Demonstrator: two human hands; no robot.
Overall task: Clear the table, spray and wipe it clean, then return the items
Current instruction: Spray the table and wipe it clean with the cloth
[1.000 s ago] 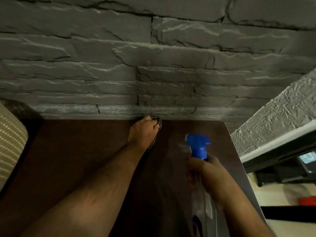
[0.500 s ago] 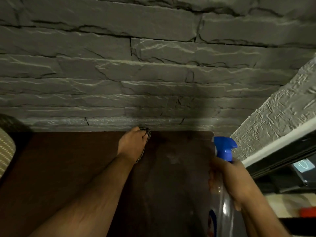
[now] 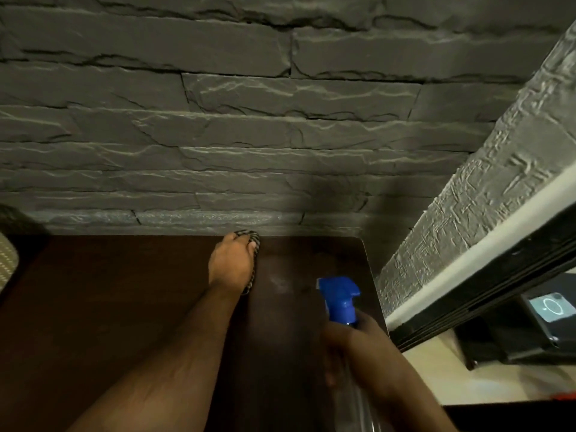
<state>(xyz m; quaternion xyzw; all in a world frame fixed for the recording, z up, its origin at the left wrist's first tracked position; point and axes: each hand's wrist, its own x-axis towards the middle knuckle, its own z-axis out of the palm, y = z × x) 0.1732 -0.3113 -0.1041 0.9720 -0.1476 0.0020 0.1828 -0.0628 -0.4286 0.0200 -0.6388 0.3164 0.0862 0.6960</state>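
A dark brown table [image 3: 124,307] fills the lower view and ends at a grey stone wall. My left hand [image 3: 230,260] lies at the table's far edge, pressing a striped cloth [image 3: 254,257] flat onto the wood; only the cloth's rim shows beside my fingers. My right hand [image 3: 358,347] grips the neck of a clear spray bottle with a blue trigger head [image 3: 339,299], held above the table's right part, nozzle pointing left toward the wall. A faint misty patch [image 3: 280,280] lies on the wood between the hands.
The stone wall [image 3: 249,151] stands right behind the table. A textured grey ledge with a white trim [image 3: 467,244] runs along the right, with a dark device with a lit screen [image 3: 548,307] below it. A woven cushion [image 3: 6,263] sits at the left edge.
The spray bottle swung out to the right and has come back left over the table. My left hand with the cloth has stayed at the far edge.
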